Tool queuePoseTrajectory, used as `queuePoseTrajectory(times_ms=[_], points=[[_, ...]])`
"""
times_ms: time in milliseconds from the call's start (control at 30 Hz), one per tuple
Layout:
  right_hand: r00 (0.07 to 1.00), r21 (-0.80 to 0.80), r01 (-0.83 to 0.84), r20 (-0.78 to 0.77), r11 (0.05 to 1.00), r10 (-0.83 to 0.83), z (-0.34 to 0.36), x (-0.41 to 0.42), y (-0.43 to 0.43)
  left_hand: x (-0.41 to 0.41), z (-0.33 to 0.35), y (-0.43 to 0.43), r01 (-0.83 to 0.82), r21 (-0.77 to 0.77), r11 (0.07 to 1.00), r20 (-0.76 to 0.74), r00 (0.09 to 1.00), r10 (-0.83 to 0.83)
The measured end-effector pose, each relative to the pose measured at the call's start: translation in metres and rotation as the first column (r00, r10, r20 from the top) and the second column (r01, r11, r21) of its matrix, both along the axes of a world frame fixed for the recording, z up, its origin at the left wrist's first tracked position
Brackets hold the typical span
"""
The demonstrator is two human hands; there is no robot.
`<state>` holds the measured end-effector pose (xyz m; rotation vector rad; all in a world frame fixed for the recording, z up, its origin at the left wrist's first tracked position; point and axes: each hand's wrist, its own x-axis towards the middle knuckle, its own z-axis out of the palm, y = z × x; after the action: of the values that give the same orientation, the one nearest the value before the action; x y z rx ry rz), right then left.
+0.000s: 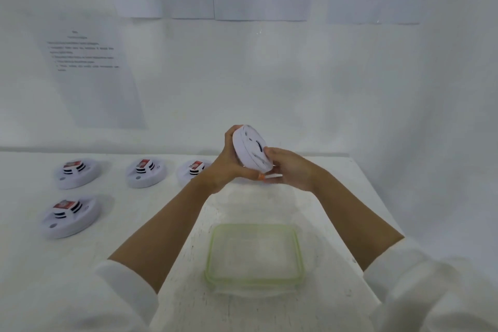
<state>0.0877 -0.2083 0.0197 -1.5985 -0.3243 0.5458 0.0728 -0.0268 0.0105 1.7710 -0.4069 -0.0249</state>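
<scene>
HANDS AT WORK: a white smoke detector is held on edge just beyond the green-rimmed container. The left hand cups its back, and the right hand curls round its lower rim. Four other detectors lie left of the container. This unit appears mid-handling, not yet set down.
</scene>
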Motion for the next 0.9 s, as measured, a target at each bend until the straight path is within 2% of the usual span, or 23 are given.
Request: queuePoseTrajectory(times_ms=[67, 167, 267, 367, 533, 633, 733, 800, 900], points=[[0.999, 0.116, -0.016, -0.025, 0.993, 0.019, -0.001, 0.001, 0.002, 0.000, -0.001, 0.000, 0.013, 0.016, 1.000, 0.019, 1.000, -0.013], [0.997, 0.213, 0.069, -0.051, 0.975, -0.059, 0.001, 0.004, 0.002, 0.003, -0.005, 0.003, -0.006, 0.015, 1.000, 0.074, 0.997, 0.004], [0.991, 0.134, 0.130, -0.001, 0.983, -0.131, 0.001, 0.009, 0.001, 0.006, -0.007, 0.006, -0.024, 0.018, 1.000, 0.118, 0.993, 0.021], [0.987, 0.057, 0.136, 0.079, 0.989, -0.141, 0.001, 0.010, 0.002, 0.006, -0.007, 0.006, -0.010, 0.029, 1.000, 0.123, 0.992, 0.007], [0.986, 0.012, 0.135, 0.094, 0.991, -0.136, 0.000, 0.009, 0.005, 0.009, -0.013, 0.008, -0.033, 0.042, 0.999, 0.129, 0.991, 0.027], [0.976, -0.100, 0.151, 0.170, 0.983, -0.133, 0.002, 0.009, 0.005, 0.009, -0.016, 0.010, -0.038, 0.039, 0.998, 0.137, 0.990, 0.033], [0.856, -0.240, 0.257, 0.506, 0.936, -0.105, 0.010, 0.011, 0.006, 0.011, -0.017, 0.012, -0.057, 0.041, 0.998, 0.159, 0.986, 0.049], [0.734, -0.374, 0.276, 0.676, 0.885, 0.057, 0.018, 0.011, 0.010, 0.013, -0.016, 0.013, -0.057, 0.061, 0.997, 0.187, 0.981, 0.045], [0.638, -0.559, 0.336, 0.727, 0.758, 0.255, 0.025, 0.008, 0.019, 0.015, -0.016, 0.012, -0.048, 0.049, 0.998, 0.185, 0.982, 0.038]])
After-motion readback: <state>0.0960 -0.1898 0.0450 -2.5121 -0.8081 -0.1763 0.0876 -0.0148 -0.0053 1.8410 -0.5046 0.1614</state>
